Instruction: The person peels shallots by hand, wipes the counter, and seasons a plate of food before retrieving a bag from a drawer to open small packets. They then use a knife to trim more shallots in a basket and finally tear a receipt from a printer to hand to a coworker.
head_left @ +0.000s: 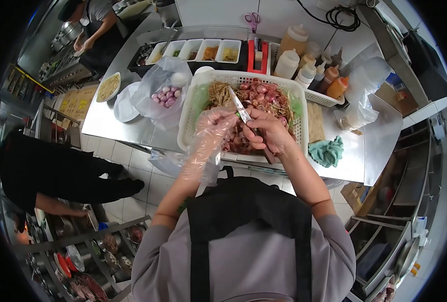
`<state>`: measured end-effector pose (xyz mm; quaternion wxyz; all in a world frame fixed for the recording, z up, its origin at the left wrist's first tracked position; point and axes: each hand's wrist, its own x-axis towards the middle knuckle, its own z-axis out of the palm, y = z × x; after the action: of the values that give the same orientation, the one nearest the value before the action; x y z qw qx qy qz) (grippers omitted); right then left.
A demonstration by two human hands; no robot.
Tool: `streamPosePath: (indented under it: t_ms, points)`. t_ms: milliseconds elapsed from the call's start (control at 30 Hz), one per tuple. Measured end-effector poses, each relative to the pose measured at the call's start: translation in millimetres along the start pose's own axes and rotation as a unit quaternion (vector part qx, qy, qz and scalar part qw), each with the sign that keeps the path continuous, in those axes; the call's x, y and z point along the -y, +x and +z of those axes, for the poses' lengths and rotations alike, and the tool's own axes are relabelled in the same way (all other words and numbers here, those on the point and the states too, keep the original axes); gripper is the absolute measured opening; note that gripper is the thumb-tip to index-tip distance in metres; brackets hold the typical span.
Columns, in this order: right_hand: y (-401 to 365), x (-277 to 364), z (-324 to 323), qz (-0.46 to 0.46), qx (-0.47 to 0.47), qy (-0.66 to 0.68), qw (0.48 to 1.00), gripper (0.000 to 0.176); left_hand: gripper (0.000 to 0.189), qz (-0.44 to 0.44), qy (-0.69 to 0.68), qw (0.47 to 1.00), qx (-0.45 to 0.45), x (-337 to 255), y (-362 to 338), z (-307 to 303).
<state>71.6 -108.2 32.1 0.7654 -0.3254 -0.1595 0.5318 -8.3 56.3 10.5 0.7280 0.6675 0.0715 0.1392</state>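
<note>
My right hand [268, 132] is wrapped round the handle of a knife [239, 104], its blade pointing up and to the left over the basket. My left hand [217, 123], in a clear plastic glove, has its fingers pinched close to the blade; a speck of green shows at the fingertips, and what they hold is too small to name. Both hands are above a white basket [305, 118] of red shallots [264, 93] with dry roots and skins. To the left, a plastic bag [150, 103] holds peeled shallots [166, 96].
Sauce bottles [286, 63] stand behind the basket to the right, near a green cloth [326, 151]. Behind it are food trays [211, 51]. A bowl [108, 87] is at the table's left. One person [57, 166] is at the left, another [100, 30] at the upper left.
</note>
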Motion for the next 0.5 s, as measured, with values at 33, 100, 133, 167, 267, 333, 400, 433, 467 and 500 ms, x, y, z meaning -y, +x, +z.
streamPosePath:
  t_ms: [33, 100, 133, 167, 267, 333, 400, 433, 467, 500]
  points:
    - [-0.3, 0.5, -1.3, -0.001, -0.006, -0.036, 0.999, 0.015, 0.017, -0.030, -0.024, 0.999, 0.027, -0.1, 0.8, -3.7]
    - [-1.7, -2.9, -0.9, -0.002, -0.015, -0.069, 0.998, 0.013, 0.018, -0.063, -0.048, 0.995, 0.056, -9.6, -3.8, -8.3]
    - [-1.1, -6.2, 2.0, -0.020, -0.060, -0.129, 0.990, 0.013, 0.020, -0.071, 0.006, 0.997, 0.042, -23.2, -10.7, -9.0]
    - [0.4, -6.7, 3.3, -0.038, -0.103, -0.190, 0.976, 0.016, 0.021, -0.076, 0.060, 0.995, 0.027, -32.0, -15.6, -11.7]
    - [0.4, -5.1, -3.7, -0.048, -0.112, -0.192, 0.974, 0.025, 0.025, -0.008, 0.157, 0.987, -0.033, -15.3, -30.1, -43.9]
    - [1.8, -4.8, -9.4, -0.049, -0.096, -0.232, 0.967, 0.028, 0.027, -0.020, 0.186, 0.981, -0.041, -11.4, -41.2, -57.9]
    - [7.2, -3.3, -5.5, -0.109, -0.122, -0.375, 0.913, 0.028, 0.027, 0.002, 0.286, 0.955, -0.081, -10.6, -48.4, -64.2]
    - [6.3, -0.7, -0.7, -0.097, -0.121, -0.419, 0.894, 0.027, 0.027, 0.000, 0.286, 0.954, -0.084, -11.8, -51.0, -65.1]
    - [6.8, -1.5, 3.1, -0.095, -0.119, -0.420, 0.895, 0.027, 0.026, 0.000, 0.331, 0.939, -0.091, -14.5, -53.4, -65.2]
    - [8.0, -4.1, 7.2, -0.127, -0.120, -0.490, 0.854, 0.027, 0.024, -0.001, 0.375, 0.922, -0.097, -17.8, -55.9, -65.1]
